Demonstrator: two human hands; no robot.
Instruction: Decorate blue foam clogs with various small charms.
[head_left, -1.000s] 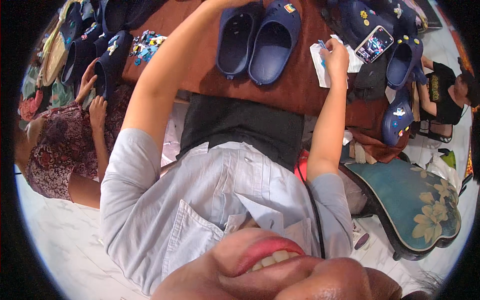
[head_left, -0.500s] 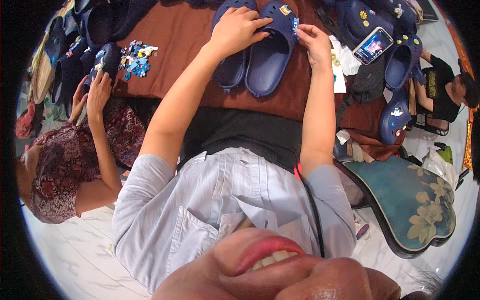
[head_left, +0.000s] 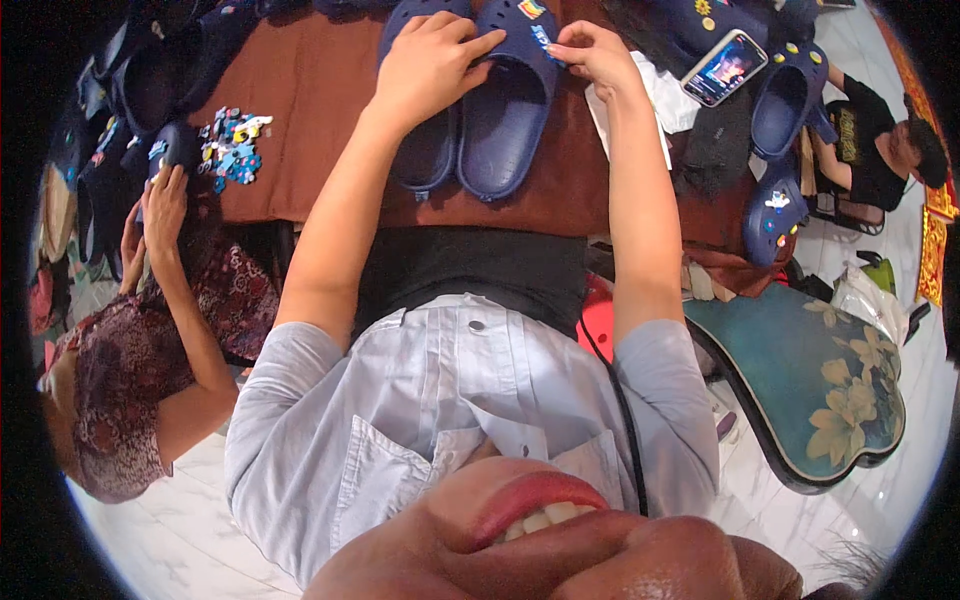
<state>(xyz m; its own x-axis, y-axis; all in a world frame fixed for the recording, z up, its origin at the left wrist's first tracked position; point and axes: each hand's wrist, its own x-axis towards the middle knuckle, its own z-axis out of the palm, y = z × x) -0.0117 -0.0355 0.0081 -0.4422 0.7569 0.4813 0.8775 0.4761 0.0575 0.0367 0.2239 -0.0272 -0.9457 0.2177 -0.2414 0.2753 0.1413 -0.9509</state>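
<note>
Navy clogs point(head_left: 507, 130) are lying on the brown-covered counter point(head_left: 305, 140), left hand point(head_left: 432, 70) spreading over them, right hand point(head_left: 603, 62) pinching a blue, white-lettered charm point(head_left: 542, 40) at their right edge; white floor point(head_left: 190, 515) is showing below

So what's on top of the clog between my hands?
A multicoloured charm near its toe; a blue charm in your right fingers at its edge. What your left fingers cover can't be seen.

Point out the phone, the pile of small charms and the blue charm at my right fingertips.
Phone point(head_left: 726, 68): head view, middle of its lit screen.
Pile of small charms point(head_left: 233, 150): head view, middle of the heap.
Blue charm point(head_left: 541, 40): head view, its visible face.
</note>
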